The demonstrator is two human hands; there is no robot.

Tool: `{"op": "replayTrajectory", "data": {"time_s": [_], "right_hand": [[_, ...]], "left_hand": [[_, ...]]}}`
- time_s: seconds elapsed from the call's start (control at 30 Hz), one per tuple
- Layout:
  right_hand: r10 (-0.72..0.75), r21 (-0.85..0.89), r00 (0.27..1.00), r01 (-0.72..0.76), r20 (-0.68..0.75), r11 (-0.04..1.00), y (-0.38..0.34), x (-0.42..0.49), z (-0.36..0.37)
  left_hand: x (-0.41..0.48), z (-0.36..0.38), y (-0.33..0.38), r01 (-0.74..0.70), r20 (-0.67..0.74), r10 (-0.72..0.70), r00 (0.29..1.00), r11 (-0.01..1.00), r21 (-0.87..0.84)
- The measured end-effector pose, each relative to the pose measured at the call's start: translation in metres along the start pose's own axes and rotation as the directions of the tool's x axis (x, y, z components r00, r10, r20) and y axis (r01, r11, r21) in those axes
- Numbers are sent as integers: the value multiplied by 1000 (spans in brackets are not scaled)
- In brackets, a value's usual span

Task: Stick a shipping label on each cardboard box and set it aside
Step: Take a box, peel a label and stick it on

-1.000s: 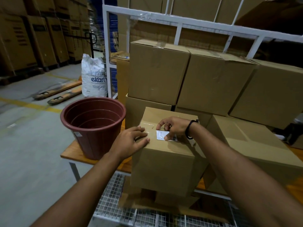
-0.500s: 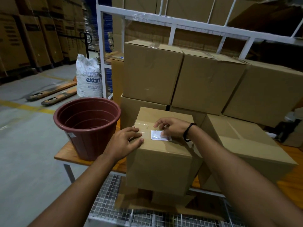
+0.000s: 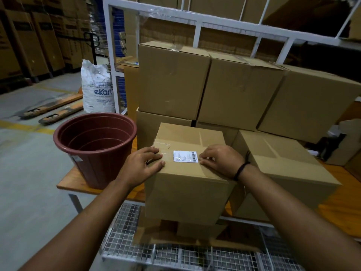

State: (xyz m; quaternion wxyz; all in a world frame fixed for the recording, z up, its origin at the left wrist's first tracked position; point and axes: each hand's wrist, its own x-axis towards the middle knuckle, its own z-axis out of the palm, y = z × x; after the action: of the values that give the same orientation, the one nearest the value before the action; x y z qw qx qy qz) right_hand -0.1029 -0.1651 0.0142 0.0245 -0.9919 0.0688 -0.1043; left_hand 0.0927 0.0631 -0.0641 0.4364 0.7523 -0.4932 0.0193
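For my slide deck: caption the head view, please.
Left hand and right hand flank a shipping label on a cardboard box.

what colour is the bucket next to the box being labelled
Reddish brown, ribbed inside; the bucket shows best in the head view.

Above box [image 3: 187, 192]: open air, up to the white frame [image 3: 197, 19] behind.
Left: bucket [image 3: 101, 167] just beside; left hand [image 3: 142, 163] takes up the gap between them.
Behind: stack [image 3: 172, 79] of boxes, two tiers, close against the rear edge; no way through.
Right: second box [image 3: 283, 169] just beside, with only a narrow dark slot between; right hand [image 3: 220, 161] lies on that edge.
Front: open space over the mesh cart [image 3: 125, 235], partly filled by both forearms.
Far left: bare floor [image 3: 29, 182], a wide passage; sack [image 3: 97, 89] well apart.
Far right: bare strip of table [image 3: 340, 214].
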Motion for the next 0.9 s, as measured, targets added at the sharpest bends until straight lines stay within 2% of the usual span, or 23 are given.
{"op": "replayTrajectory", "data": {"time_s": [0.27,0.5,0.9], "right_hand": [[-65,-94,998,67,26,993,-2,15,-2],[-21,-78,989,33,149,996,-11,21,-14],[-16,-79,989,28,146,996,-11,15,-13]], "left_hand": [[-7,-1,0,-22,-23,21,1000,1000,-22],[-13,-4,5,-9,-4,9,1000,1000,-27],[-4,-5,7,17,23,-17,1000,1000,-23]]}}
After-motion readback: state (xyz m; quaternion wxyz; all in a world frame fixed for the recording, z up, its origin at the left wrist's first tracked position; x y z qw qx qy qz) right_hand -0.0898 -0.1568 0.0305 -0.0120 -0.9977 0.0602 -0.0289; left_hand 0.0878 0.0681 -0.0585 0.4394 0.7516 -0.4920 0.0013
